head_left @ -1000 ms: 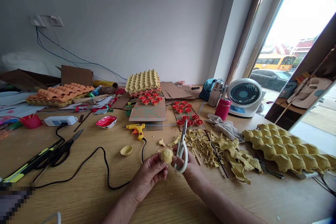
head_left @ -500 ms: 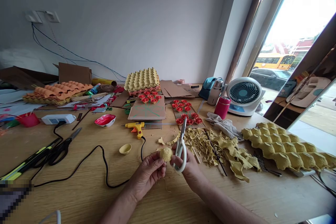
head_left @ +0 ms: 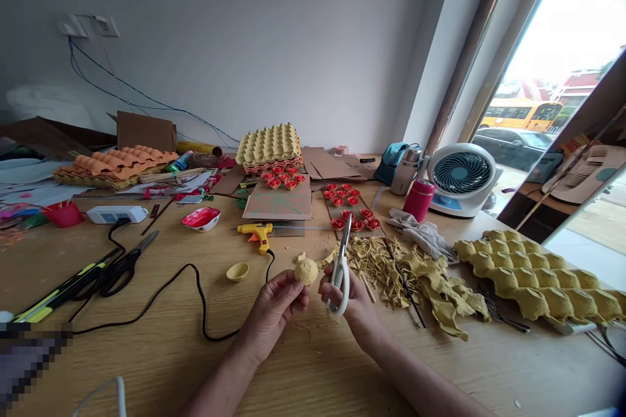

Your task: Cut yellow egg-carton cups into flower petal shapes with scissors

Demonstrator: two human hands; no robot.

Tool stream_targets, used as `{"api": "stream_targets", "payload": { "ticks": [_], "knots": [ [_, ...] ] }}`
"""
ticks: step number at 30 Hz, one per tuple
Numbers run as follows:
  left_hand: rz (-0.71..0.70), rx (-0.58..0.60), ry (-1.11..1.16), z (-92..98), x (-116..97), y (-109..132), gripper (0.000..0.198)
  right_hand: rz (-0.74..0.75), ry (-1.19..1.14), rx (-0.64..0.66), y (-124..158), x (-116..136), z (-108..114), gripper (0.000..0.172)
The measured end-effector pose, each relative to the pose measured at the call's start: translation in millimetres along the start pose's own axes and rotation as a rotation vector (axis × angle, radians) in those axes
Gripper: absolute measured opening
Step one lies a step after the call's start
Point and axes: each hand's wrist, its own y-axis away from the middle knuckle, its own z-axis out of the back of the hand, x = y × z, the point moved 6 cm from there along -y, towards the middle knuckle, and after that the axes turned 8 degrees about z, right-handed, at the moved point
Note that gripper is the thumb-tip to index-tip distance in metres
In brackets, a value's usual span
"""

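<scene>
Single head-worn view, forward and down over the table (head_left: 147, 352); hands near; window at right

My left hand (head_left: 274, 309) pinches a yellow cup (head_left: 306, 271); right hand (head_left: 355, 303) grips white scissors (head_left: 341, 267), blades up, beside scraps (head_left: 391, 267) on table (head_left: 161, 352).

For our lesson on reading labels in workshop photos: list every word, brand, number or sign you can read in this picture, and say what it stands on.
None can be read.
The white power strip shows no legible marking.
The red flask and the desk fan bear no readable brand.
The yellow bus outside is too blurred and bright for any lettering.
The scissors in the right hand and the yellow cup in the left hand carry no text.
</scene>
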Motion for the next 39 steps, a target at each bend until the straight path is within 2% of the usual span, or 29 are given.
{"api": "stream_targets", "payload": {
  "ticks": [7,12,17,22,34,39],
  "knots": [
    [-0.244,-0.070,-0.223,1.6,-22.9,7.3,0.030,0.037,0.143,0.239,8.4,7.6,-12.0,0.039],
    [-0.340,-0.121,-0.258,3.7,-32.2,8.9,0.031,0.060,0.287,0.332,13.4,0.6,-13.6,0.031],
    [-0.312,-0.150,-0.090,11.8,-34.4,8.8,0.029,0.049,0.360,0.381,16.3,-3.0,-17.6,0.025],
    [-0.262,-0.151,0.067,14.0,-34.6,8.8,0.031,0.014,0.339,0.392,19.0,-8.1,-17.4,0.026],
    [-0.268,-0.170,0.155,13.1,-38.3,11.9,0.032,-0.030,0.313,0.479,22.4,-9.1,-23.5,0.038],
    [-0.278,-0.170,0.109,10.7,-40.8,13.2,0.032,-0.035,0.386,0.491,24.0,-5.7,-26.3,0.032]
  ]
}}
